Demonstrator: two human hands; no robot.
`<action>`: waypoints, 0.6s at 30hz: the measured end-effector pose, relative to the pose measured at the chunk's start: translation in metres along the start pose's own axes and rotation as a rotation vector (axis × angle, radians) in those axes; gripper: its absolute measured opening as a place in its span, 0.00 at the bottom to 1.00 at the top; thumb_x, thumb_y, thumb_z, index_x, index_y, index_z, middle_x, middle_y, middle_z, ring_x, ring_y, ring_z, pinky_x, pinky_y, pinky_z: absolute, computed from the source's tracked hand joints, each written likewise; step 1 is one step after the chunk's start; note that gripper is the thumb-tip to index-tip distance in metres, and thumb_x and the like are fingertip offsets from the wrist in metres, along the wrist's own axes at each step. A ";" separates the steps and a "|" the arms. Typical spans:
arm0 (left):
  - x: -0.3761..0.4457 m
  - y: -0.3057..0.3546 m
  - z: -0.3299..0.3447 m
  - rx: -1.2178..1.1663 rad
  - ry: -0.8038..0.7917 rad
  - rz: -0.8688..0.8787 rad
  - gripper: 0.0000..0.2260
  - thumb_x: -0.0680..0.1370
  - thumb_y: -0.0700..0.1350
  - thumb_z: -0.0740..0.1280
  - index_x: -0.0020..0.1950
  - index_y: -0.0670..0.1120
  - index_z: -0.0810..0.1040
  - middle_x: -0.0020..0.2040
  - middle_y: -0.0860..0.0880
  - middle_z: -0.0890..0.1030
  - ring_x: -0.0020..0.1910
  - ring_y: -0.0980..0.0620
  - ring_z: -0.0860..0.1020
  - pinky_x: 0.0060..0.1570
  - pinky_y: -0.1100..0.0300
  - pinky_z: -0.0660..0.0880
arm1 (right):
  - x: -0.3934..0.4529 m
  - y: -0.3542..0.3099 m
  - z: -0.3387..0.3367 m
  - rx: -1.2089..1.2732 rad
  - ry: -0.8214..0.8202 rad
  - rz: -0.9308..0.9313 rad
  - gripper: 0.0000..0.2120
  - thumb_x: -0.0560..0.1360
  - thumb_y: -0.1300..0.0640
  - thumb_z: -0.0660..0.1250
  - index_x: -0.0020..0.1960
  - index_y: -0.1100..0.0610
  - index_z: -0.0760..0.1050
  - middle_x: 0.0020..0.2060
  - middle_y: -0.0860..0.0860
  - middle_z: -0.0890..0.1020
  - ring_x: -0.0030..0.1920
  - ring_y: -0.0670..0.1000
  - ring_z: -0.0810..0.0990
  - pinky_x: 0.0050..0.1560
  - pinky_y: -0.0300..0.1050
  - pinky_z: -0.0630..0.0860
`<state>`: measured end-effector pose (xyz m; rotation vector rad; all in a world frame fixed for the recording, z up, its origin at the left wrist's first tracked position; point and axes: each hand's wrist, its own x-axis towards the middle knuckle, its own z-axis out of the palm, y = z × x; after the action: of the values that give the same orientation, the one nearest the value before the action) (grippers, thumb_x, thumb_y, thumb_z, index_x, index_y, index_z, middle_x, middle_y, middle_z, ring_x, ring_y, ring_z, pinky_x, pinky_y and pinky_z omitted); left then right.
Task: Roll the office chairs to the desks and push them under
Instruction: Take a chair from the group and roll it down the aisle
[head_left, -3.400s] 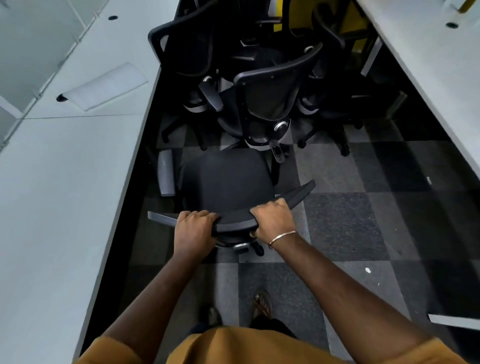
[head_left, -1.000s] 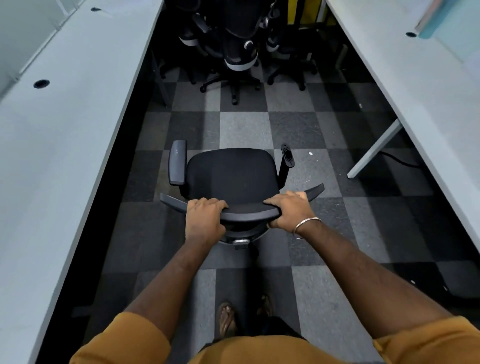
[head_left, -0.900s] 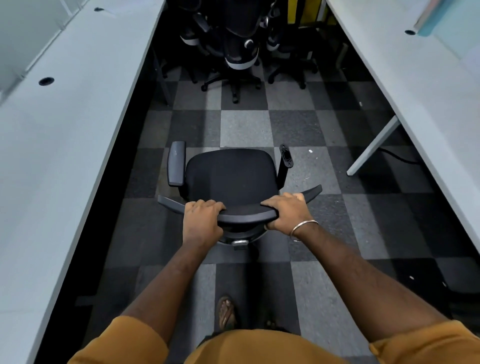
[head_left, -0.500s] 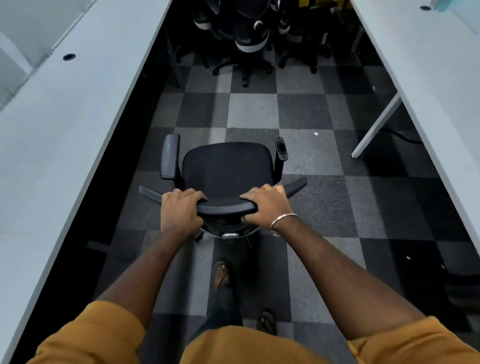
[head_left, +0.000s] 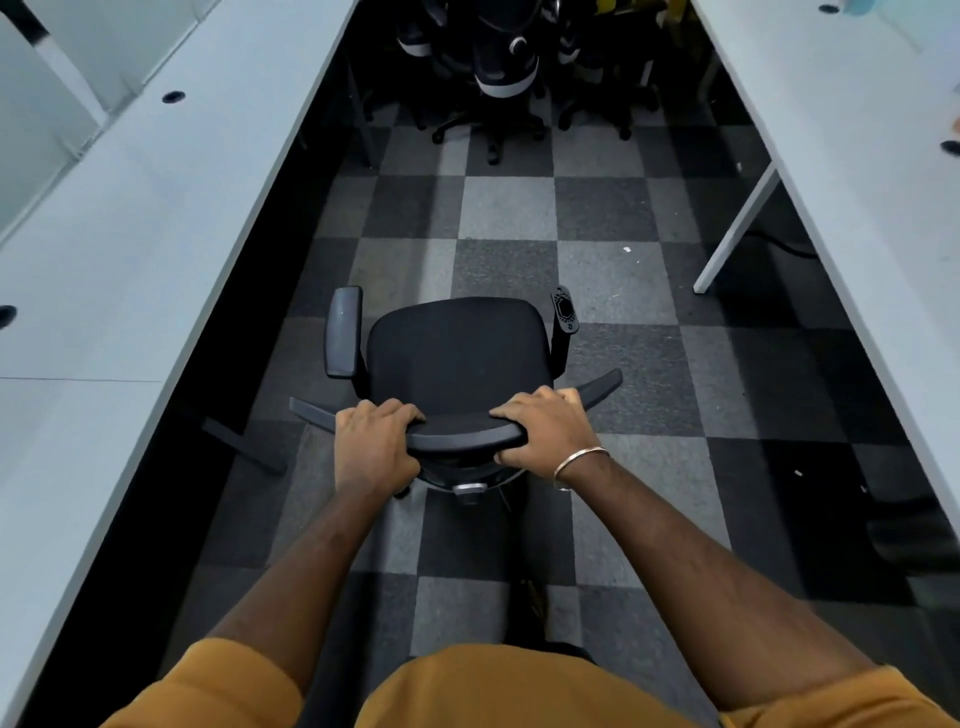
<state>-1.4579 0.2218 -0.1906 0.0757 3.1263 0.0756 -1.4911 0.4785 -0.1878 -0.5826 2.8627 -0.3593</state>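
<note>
Under my feet grey-and-black checkered carpet tiles (head_left: 506, 208) | on my wrist thin metal bangle (head_left: 579, 457) | I wear mustard-orange shirt (head_left: 498, 691)

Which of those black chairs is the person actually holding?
The lone chair in mid-aisle: the left hand and right hand grip its backrest top. The other chairs stand bunched at the far end, untouched.

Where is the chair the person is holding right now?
In the head view, the chair stands mid-aisle on the checkered carpet between the two white desks, nearer the left desk, with both hands gripping its backrest.
</note>
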 end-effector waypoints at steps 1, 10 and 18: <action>-0.009 0.001 0.001 -0.001 0.001 0.002 0.21 0.64 0.46 0.74 0.56 0.60 0.82 0.48 0.58 0.80 0.47 0.50 0.75 0.52 0.52 0.66 | -0.009 -0.003 0.002 -0.004 -0.007 0.006 0.31 0.68 0.33 0.69 0.70 0.40 0.76 0.63 0.39 0.79 0.60 0.48 0.73 0.55 0.47 0.56; -0.120 -0.005 0.007 -0.086 0.007 0.050 0.24 0.64 0.42 0.73 0.59 0.57 0.81 0.50 0.57 0.80 0.49 0.50 0.75 0.56 0.53 0.66 | -0.106 -0.051 0.032 -0.053 -0.030 0.079 0.36 0.63 0.28 0.66 0.70 0.37 0.75 0.63 0.37 0.78 0.60 0.48 0.73 0.54 0.46 0.54; -0.212 -0.012 0.009 -0.066 0.021 0.084 0.23 0.62 0.43 0.74 0.57 0.57 0.82 0.48 0.58 0.79 0.47 0.50 0.75 0.53 0.54 0.65 | -0.195 -0.099 0.057 -0.026 -0.032 0.107 0.34 0.65 0.30 0.68 0.70 0.37 0.74 0.64 0.37 0.77 0.60 0.48 0.72 0.55 0.48 0.56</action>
<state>-1.2464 0.1996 -0.1977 0.2073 3.1377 0.1818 -1.2660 0.4575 -0.1865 -0.4337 2.8572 -0.2927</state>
